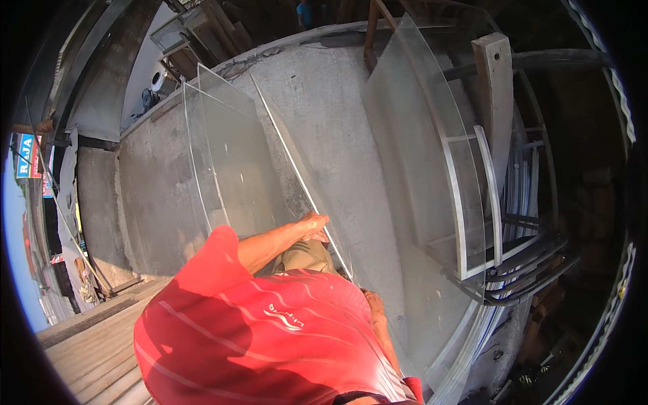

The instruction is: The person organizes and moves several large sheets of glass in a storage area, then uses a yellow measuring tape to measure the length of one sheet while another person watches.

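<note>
A tall glass pane (pixel 286 145) stands on edge in front of me, its bright edge running from far to near. My left hand (pixel 314 226) is closed around that edge, partway along it. Close to my body, at the pane's near end, my right hand (pixel 375 305) has its fingers curled against the edge; my red shirt hides part of this hand. Left of the held pane, more glass panes (pixel 233 145) stand upright, apart from it at the far end. My foot or trouser leg (pixel 304 258) shows below my left arm.
At right, large glass sheets (pixel 418 142) lean by a wooden post (pixel 494 88) and black curved bars (pixel 526 287). Several long pale strips (pixel 466 351) lie below. Slatted wood (pixel 101 344) is at lower left. A concrete floor (pixel 331 115) lies between the panes.
</note>
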Demonstrator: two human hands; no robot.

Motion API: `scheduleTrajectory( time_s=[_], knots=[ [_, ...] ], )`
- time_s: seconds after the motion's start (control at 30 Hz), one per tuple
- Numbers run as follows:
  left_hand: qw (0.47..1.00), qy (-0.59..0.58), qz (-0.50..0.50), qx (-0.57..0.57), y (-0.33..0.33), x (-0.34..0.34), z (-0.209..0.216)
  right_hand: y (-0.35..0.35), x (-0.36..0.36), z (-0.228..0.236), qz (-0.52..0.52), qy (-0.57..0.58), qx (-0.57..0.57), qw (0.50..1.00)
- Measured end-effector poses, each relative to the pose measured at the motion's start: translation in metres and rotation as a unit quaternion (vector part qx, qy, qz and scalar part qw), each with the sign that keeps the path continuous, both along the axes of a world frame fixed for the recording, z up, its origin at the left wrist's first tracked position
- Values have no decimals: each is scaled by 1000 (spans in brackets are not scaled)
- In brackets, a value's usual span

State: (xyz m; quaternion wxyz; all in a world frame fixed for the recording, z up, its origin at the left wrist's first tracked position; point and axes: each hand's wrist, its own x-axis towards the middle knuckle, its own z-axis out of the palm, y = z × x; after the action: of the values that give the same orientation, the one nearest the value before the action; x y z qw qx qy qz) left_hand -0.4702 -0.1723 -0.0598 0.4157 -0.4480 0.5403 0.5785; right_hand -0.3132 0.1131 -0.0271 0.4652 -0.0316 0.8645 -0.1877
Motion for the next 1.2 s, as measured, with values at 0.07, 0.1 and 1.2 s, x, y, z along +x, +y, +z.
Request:
scheduleTrajectory(
  time_s=[0.07, 0.1, 1.2],
  knots=[
    [999, -31, 12, 38, -5, 3, -16, 2, 4, 7, 8, -25, -21, 999],
    [999, -21, -25, 41, -11, 3, -20, 0, 0, 7, 45, -10, -17, 999],
    [993, 41, -103, 50, 145, -101, 77, 125, -78, 69, 11, 43, -7, 999]
  ],
)
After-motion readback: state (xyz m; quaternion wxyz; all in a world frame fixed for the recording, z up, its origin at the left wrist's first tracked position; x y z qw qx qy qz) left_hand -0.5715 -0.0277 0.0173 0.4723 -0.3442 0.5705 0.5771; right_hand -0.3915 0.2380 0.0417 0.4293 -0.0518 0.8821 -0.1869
